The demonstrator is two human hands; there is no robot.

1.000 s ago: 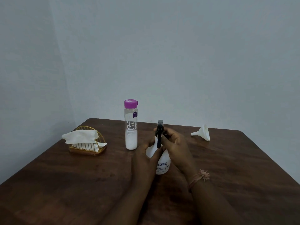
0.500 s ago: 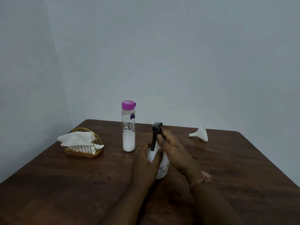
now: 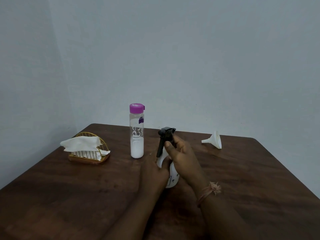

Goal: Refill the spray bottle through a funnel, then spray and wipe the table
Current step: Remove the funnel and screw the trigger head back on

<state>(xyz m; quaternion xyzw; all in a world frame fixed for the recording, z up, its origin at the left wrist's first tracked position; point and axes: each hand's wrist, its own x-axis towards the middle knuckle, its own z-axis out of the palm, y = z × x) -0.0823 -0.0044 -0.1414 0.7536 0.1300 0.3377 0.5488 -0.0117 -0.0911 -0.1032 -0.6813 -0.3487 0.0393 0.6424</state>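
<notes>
A small white spray bottle (image 3: 173,177) stands at the middle of the dark wooden table (image 3: 69,196). My left hand (image 3: 154,172) wraps around its body. My right hand (image 3: 183,156) grips its neck just under the black trigger head (image 3: 165,135), which points left with its lever hanging down. A tall clear bottle (image 3: 136,134) with a purple cap, about a third full of white liquid, stands just left of the hands. A white funnel (image 3: 213,140) lies on its side at the far right of the table.
A gold wire holder with white paper napkins (image 3: 86,149) sits at the far left of the table. Pale walls meet in a corner behind the table. The table's right corner is rounded, near the funnel.
The black trigger head has turned in my right hand, from facing me edge-on to pointing left. My left hand has kept hold of the bottle's body.
</notes>
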